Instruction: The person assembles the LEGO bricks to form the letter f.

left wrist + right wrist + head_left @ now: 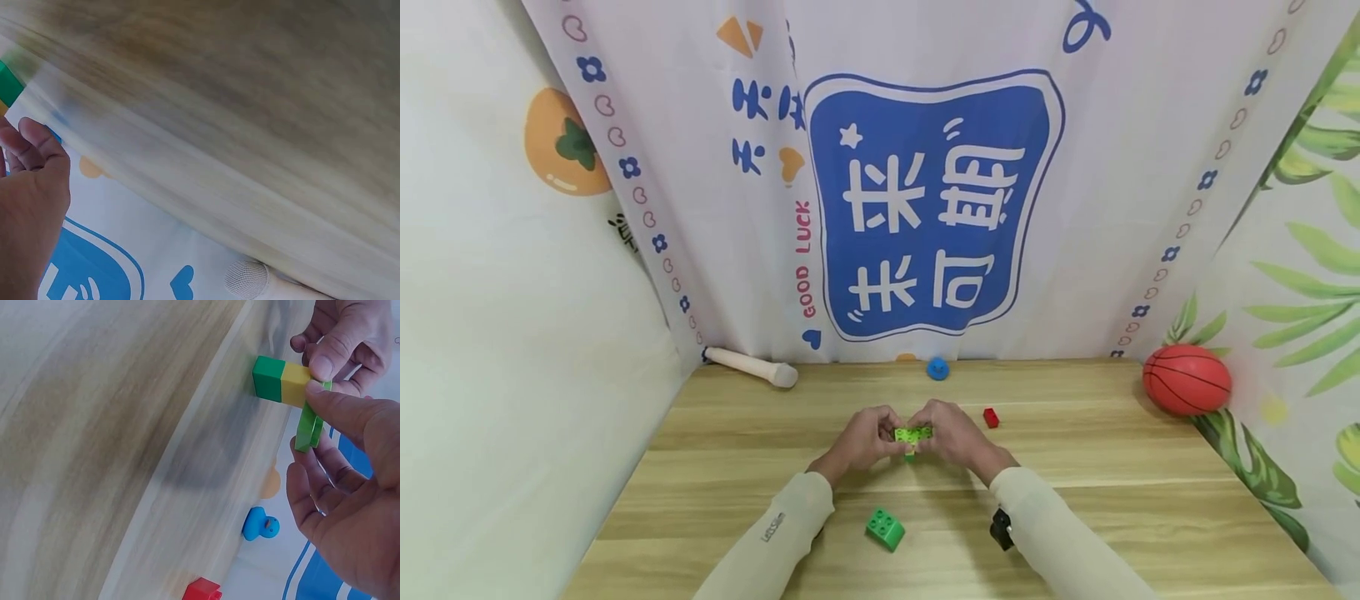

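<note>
Both hands meet over the middle of the table around a small stack of bricks. On top is a light green piece (914,434) (309,425); under it a yellow brick (295,384) and a dark green brick (269,378) are joined in line. The left hand (868,437) (359,344) pinches one end of the light green piece near the yellow brick. With thumb and fingers the right hand (953,433) (356,481) grips the light green piece from the other side. In the left wrist view the left hand (31,187) shows at the left edge, its fingers curled.
A green brick (885,529) lies nearer the person, a black object (1001,529) beside the right sleeve. Farther back are a red brick (991,417) (202,590), a blue duck (937,369) (259,524), a microphone (752,366) (249,279) and a red ball (1187,380).
</note>
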`<state>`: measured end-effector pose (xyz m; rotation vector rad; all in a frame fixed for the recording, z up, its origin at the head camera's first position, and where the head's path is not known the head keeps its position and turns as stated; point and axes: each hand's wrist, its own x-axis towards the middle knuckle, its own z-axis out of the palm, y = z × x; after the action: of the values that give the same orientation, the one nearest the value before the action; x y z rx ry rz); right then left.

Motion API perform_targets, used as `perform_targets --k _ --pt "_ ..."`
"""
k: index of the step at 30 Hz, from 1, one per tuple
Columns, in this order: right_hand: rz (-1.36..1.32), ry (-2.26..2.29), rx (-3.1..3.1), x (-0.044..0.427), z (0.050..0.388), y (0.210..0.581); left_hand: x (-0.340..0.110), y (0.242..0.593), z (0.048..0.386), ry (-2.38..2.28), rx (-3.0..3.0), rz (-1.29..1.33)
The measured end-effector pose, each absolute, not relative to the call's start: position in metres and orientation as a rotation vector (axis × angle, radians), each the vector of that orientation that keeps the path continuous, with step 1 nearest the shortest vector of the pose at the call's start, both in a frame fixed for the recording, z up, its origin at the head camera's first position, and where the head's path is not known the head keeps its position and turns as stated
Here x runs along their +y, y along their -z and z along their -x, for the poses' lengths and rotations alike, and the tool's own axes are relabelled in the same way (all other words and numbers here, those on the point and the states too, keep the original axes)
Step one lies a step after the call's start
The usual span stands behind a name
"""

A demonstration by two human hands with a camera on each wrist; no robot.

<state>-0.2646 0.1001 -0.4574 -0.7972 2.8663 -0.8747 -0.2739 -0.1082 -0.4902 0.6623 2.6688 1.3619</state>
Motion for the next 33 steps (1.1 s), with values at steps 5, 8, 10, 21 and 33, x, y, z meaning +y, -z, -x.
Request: perform_targets --k 5,8,10,21,33 --pt "0.812 0.859 2.887 0.100 0.262 0.461 -0.109 0.490 0.275 -1.363 2.647 -0.650" --pt "0.839 0.854 2.892 0.100 0.261 0.462 -0.110 0.489 0.276 -1.356 2.641 -0.639" --pt "0.865 0.846 2.895 0.101 0.261 0.462 -0.110 0.488 0.277 -1.350 2.641 -0.637" --pt "0.704 1.051 2.957 0.138 0.261 0.467 -0.109 0.489 0.279 -1.370 2.616 -0.655" --pt "0.447 1.225 2.814 0.225 0.273 0.491 -0.109 0.491 0.276 -1.358 2.622 -0.593"
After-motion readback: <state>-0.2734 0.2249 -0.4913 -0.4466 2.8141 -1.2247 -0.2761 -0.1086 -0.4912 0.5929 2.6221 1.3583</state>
